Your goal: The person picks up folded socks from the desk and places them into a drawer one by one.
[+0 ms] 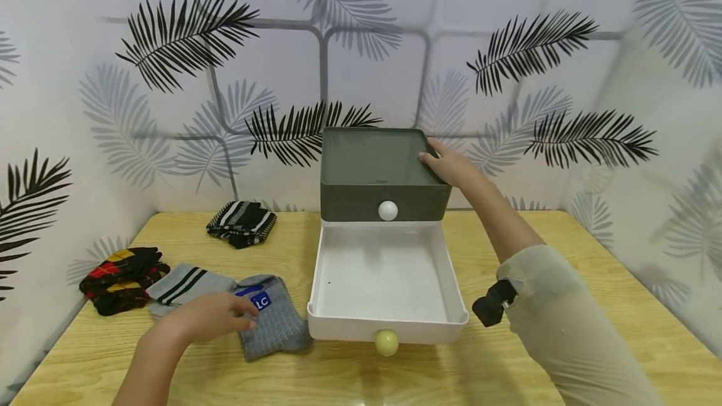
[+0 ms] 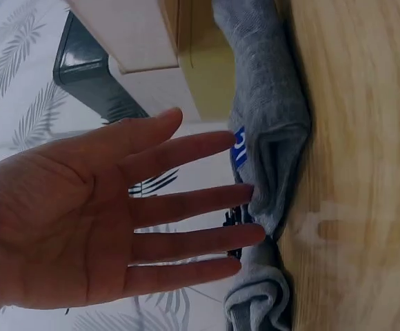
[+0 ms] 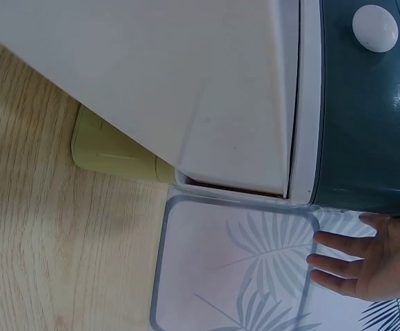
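Grey cloth [image 1: 276, 324] lies on a yellow wooden table [image 1: 513, 356], beside the white drawer [image 1: 378, 268] under a green box [image 1: 375, 155]. Leafy walls [image 1: 372, 74] stand around. The empty left hand [image 1: 217, 318], fingers spread, is near the cloth; the right hand [image 1: 455, 166], fingers straight, touches the box's edge.

From high up, the head view faces down across the table [image 1: 271, 387] to its far edge, while, turned sideways, the left wrist view looks low past the left hand [image 2: 117, 214] and the right closely along the white drawer [image 3: 186, 83], all sharing the green box [image 1: 378, 171].
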{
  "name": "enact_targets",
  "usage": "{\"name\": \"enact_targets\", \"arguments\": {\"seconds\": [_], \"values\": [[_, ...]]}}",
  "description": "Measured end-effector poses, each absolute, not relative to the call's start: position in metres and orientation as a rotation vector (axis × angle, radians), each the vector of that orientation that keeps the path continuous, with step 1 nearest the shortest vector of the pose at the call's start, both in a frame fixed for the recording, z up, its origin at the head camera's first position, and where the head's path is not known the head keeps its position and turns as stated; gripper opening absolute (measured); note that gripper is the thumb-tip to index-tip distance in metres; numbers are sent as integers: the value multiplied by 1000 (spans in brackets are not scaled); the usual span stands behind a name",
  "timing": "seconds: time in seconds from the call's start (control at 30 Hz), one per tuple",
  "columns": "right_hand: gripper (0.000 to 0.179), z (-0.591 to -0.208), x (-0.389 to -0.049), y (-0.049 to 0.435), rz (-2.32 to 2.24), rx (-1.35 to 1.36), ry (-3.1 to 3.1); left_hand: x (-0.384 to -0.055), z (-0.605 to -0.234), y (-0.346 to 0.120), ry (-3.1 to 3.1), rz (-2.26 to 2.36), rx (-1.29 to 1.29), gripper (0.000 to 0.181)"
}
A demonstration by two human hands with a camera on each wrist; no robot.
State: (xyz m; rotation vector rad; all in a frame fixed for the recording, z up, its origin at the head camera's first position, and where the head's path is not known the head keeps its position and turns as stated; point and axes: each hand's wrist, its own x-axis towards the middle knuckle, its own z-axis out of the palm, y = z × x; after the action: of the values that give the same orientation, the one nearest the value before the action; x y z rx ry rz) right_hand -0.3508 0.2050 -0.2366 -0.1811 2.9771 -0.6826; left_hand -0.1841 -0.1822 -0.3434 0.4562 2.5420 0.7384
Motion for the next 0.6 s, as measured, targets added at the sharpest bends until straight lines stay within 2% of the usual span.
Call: {"name": "enact_targets", "arguments": {"seconds": [0.27,0.6], "values": [[62,-237,-351,206,-693,-176,2979,-196,-365,-173,2520,786,493,54],[62,-237,-351,206,-713,-188,2976,-209,-377,-168,2762,856,488,46]]}}
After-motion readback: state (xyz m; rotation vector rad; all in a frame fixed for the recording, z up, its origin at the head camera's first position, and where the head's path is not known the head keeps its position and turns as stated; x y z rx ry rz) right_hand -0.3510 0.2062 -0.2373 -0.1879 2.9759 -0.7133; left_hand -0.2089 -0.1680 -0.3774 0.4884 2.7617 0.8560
